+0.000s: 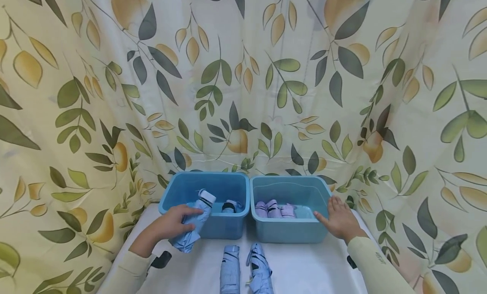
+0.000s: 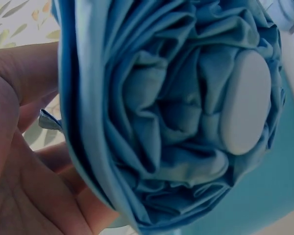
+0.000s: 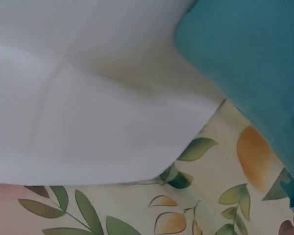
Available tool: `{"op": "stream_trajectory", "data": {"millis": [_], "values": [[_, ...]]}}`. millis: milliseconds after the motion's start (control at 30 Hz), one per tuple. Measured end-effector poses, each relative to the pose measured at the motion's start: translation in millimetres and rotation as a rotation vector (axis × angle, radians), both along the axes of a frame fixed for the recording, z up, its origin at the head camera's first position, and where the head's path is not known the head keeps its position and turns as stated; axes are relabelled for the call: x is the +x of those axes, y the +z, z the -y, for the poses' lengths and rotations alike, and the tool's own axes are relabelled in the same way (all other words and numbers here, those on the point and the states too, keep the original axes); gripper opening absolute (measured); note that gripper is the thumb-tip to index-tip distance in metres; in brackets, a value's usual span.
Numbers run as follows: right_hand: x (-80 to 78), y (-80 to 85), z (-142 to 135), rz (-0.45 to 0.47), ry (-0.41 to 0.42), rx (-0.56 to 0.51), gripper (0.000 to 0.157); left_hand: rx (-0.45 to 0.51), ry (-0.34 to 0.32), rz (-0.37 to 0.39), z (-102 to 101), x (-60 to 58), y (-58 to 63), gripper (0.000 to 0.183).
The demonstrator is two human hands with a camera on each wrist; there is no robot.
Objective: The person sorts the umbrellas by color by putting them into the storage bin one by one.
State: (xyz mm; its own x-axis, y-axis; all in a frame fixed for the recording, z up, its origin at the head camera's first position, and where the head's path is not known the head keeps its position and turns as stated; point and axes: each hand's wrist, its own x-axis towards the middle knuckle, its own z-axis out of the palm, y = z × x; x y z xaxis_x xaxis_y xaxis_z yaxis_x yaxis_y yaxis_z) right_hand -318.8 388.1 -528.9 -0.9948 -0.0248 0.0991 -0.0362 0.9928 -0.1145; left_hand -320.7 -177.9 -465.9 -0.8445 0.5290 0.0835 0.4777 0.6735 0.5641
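My left hand (image 1: 173, 222) grips a folded light-blue umbrella (image 1: 198, 220) by its side, over the front left of the blue bin (image 1: 224, 227). Its pale handle end tilts up toward the bin. From the left wrist, the umbrella's gathered cloth end (image 2: 171, 112) fills the view, with a white oval tip. Inside that bin lies another blue umbrella (image 1: 228, 207). With fingers extended, my right hand (image 1: 340, 220) rests on the right rim of the teal bin (image 1: 291, 232), which holds several rolled purple umbrellas (image 1: 274, 211).
Two more folded blue umbrellas, one on the left (image 1: 230, 268) and one on the right (image 1: 260, 268), lie on the white table (image 1: 304, 264) before the bins. A leaf-patterned curtain (image 1: 243, 95) surrounds the table. The table's edge (image 3: 88, 183) shows from the right wrist.
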Motion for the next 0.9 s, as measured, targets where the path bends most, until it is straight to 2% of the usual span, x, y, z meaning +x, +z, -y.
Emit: {"op": "stream_trajectory", "data": {"millis": [133, 267, 400, 567, 767, 900], "values": [[0.6, 0.4, 1, 0.006, 0.003, 0.013, 0.102, -0.026, -0.007, -0.044, 1, -19.6, 10.4, 0.045], [0.4, -0.8, 0, 0.004, 0.0, 0.018, 0.103, -0.043, -0.021, -0.054, 4, -41.2, 19.2, 0.045], [-0.6, -1.8, -1, -0.001, 0.001, 0.003, 0.105, -0.066, -0.013, -0.016, 6, -64.5, 27.0, 0.045], [-3.5, -4.5, -4, 0.002, -0.001, 0.002, 0.108, -0.083, 0.007, 0.048, 6, -90.5, 30.9, 0.045], [-5.2, -8.0, -5, -0.003, -0.008, 0.002, 0.109, -0.133, -0.028, 0.076, 6, -116.1, 29.2, 0.045], [-3.6, -8.2, -3, -0.002, -0.017, -0.009, 0.11, -0.153, -0.025, 0.14, 3, -130.6, 29.9, 0.045]]}}
